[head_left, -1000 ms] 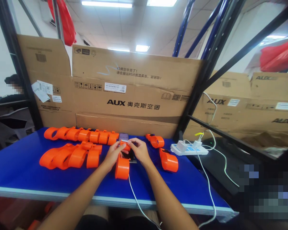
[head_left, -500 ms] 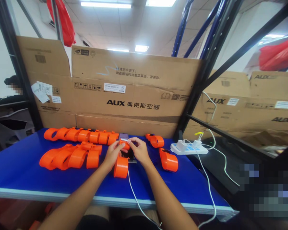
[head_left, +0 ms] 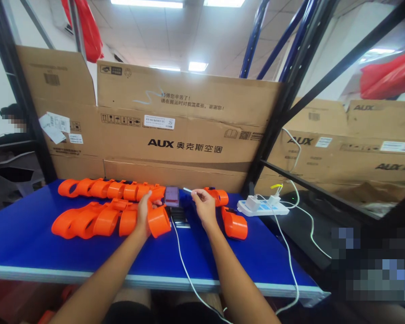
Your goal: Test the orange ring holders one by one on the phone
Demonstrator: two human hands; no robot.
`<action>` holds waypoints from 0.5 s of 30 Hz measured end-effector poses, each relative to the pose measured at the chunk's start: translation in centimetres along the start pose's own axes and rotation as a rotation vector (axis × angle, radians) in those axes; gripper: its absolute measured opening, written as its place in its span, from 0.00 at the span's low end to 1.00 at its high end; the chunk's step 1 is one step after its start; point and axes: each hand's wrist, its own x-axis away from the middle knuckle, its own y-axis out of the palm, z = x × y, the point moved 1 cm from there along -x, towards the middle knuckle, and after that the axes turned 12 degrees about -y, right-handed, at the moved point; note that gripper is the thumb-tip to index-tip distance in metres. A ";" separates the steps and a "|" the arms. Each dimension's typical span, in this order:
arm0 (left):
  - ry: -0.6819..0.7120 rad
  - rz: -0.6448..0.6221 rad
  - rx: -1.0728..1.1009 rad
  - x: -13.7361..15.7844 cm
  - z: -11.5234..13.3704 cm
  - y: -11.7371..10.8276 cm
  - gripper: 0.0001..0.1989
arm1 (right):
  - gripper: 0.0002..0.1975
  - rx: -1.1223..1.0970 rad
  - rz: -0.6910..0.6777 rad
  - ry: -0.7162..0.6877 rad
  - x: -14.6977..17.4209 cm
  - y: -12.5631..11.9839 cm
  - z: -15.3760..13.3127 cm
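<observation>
My left hand [head_left: 144, 214] is closed around an orange plastic ring-shaped piece [head_left: 159, 221], whose loop hangs toward the table at the hand's right side. Pinched in my right hand [head_left: 203, 208] is a slim white stick-like thing [head_left: 187, 190], pointing up and to the left; its exact kind is too small to tell. A phone [head_left: 172, 197] with a lit screen lies between and beyond the hands. Just nearer than the phone is a dark flat object [head_left: 178, 216], with a white cable [head_left: 182, 256] running from beside it toward me.
Two rows of similar orange pieces [head_left: 107, 222] line the table's left side. Two more orange pieces [head_left: 235, 225] lie at the right, near a white power strip [head_left: 263, 208] with plugs. A cardboard sheet [head_left: 185, 130] walls off the back, between dark rack posts [head_left: 259, 148].
My hands have moved apart. The left has carried the orange piece leftward, and the right has drawn away to the right with the white stick. The phone is now more exposed.
</observation>
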 end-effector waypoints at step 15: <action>-0.044 -0.027 0.377 0.1 0.3 -0.5 0.14 | 0.03 0.427 -0.829 -0.477 3.6 2.9 -2.4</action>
